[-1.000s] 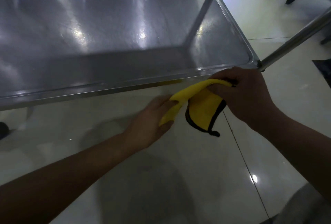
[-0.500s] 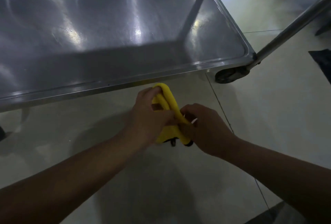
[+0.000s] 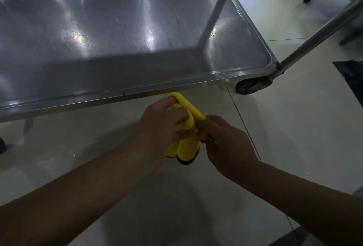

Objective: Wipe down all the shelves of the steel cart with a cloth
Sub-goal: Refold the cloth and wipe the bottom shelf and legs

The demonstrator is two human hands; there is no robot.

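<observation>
Cloth being refolded beside the bottom shelf

The yellow cloth (image 3: pixel 183 143), stretched out a second ago, is now bunched between the left hand (image 3: pixel 163 127) and right hand (image 3: pixel 225 143), both gripping it just off the shelf (image 3: pixel 137 92); wiping likely follows.

Steel cart (image 3: pixel 137 96) on tiled floor (image 3: pixel 284 127).

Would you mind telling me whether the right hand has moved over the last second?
Yes. The right hand moved down-left, away from the shelf's corner.
</observation>
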